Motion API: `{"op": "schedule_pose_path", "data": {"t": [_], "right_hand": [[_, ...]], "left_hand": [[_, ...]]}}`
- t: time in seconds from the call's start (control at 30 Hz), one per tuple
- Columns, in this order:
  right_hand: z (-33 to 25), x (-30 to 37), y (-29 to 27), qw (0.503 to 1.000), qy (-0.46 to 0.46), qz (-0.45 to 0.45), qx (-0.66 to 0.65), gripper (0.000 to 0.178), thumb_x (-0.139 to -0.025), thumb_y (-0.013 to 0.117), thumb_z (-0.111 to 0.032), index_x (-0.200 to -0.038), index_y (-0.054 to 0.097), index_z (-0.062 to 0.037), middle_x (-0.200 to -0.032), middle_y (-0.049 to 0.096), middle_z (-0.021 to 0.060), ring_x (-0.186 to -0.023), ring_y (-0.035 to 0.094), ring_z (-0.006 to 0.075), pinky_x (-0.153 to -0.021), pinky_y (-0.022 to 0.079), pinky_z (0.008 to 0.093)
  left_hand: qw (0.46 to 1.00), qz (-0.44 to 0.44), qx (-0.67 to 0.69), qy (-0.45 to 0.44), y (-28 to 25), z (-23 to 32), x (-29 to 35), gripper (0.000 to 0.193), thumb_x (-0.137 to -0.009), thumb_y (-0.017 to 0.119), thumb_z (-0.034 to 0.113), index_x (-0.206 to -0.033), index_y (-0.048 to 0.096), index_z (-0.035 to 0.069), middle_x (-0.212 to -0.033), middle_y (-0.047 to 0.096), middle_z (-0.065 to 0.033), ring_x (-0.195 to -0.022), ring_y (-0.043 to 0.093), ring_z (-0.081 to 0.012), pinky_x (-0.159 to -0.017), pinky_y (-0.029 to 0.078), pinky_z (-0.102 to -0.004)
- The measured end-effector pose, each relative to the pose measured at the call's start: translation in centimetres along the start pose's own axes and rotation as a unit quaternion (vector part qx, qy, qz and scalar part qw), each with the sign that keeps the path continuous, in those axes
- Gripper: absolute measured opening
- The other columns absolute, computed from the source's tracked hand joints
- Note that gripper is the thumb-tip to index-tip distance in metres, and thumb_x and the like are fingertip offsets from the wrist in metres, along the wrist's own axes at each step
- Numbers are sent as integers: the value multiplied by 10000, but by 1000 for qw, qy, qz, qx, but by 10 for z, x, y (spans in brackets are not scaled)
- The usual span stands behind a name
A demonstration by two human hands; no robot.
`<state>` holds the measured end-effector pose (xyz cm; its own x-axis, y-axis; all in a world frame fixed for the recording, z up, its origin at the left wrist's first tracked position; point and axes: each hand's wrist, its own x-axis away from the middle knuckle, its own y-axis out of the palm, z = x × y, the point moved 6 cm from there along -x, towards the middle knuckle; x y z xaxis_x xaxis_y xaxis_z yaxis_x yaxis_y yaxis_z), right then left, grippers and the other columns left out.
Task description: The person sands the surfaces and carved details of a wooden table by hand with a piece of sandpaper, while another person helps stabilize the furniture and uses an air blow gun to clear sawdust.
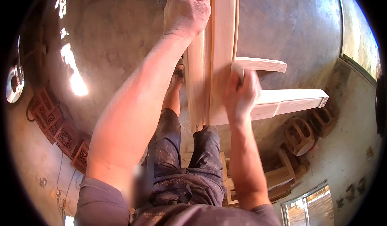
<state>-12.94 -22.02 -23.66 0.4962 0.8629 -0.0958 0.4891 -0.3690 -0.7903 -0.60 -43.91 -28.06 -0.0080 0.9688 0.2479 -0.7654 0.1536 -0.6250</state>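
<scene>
One near right hand curled, blurred; whether anything is gripped cannot be told; pressure best kept light, even, along grain. Wooden frame best steadied by far left hand, closed over left rail. Frame placed between both hands, running near to far, two bars projecting right.

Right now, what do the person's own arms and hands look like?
The left hand and the right hand are bare: no gloves, and no watch or bracelet shows. Short, dark purplish-grey cloth sleeves leave both forearms uncovered. The right hand looks blurry.
</scene>
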Motion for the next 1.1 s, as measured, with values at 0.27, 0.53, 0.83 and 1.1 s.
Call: {"op": "schedule_pose_path", "data": {"t": [0.27,0.53,0.83,1.1], "right_hand": [[-4,7,-3,999,12,-4,-30,115,-865,655,-27,-818,556,-63,-717,591,158,-623,614,403,-543,490,479],[-19,-134,31,998,-27,47,28,116,-892,644,-83,-835,553,-40,-713,595,192,-640,608,445,-579,507,510],[-19,-101,28,1000,-5,17,-4,146,-879,649,-36,-807,522,-51,-717,573,164,-603,598,405,-523,487,495],[-20,-167,42,1000,14,0,23,91,-867,652,-70,-829,581,-28,-751,612,185,-670,621,435,-593,507,486]], "left_hand": [[994,83,-19,75,3,-3,6,516,-965,692,428,-1037,582,-70,-951,703,-271,-857,694,-418,-752,553,-471],[995,71,6,73,6,11,13,506,-992,663,397,-1123,578,-84,-1002,680,-295,-942,665,-438,-821,533,-500],[999,29,-14,29,1,-2,7,589,-987,638,439,-1236,534,-86,-998,682,-321,-949,660,-493,-811,538,-511],[978,41,-118,164,-5,27,-6,662,-992,646,345,-1431,428,-100,-1170,644,-315,-996,655,-460,-826,550,-488]]}}
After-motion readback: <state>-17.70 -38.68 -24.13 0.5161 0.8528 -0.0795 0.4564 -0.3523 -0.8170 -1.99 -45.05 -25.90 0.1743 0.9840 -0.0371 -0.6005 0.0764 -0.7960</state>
